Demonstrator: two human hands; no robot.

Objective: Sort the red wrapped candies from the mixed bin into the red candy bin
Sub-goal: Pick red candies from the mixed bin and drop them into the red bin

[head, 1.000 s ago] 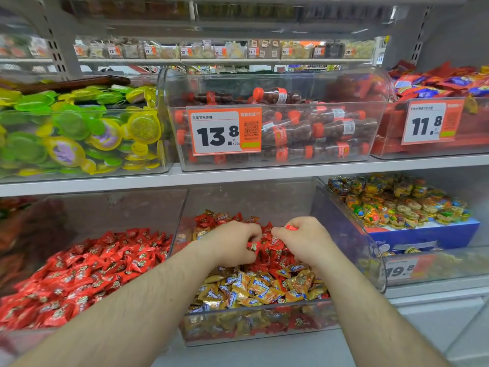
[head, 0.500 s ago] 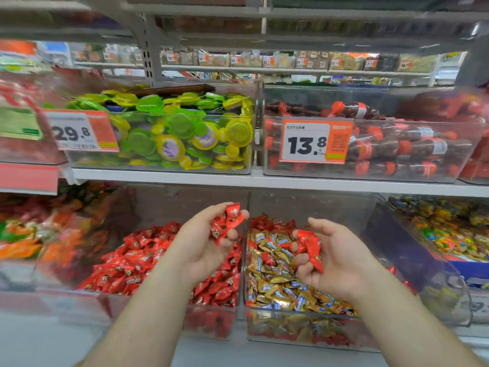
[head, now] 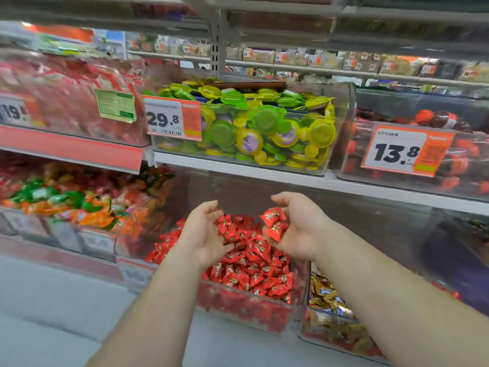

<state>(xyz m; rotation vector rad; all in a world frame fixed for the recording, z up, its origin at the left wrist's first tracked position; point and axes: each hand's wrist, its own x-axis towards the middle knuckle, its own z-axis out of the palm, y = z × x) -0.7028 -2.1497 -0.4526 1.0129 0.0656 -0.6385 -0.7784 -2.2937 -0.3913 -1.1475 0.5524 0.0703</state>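
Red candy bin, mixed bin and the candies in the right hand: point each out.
Red candy bin (head: 246,312): head view, clear front wall.
Mixed bin (head: 332,331): head view, front wall over gold wrappers.
Red wrapped candies (head: 274,222): head view, on the cluster in the right hand (head: 299,229).

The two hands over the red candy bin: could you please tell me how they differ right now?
The right hand cups several red candies; the left hand looks empty. The right sits slightly higher than the left. Both are palm-up, fingers loosely curled, above the red candy bin.

Red wrapped candies (head: 251,263) carry gold print, the mixed bin (head: 330,311) shows gold-and-blue wrappers, price tags (head: 407,151) orange-and-white.
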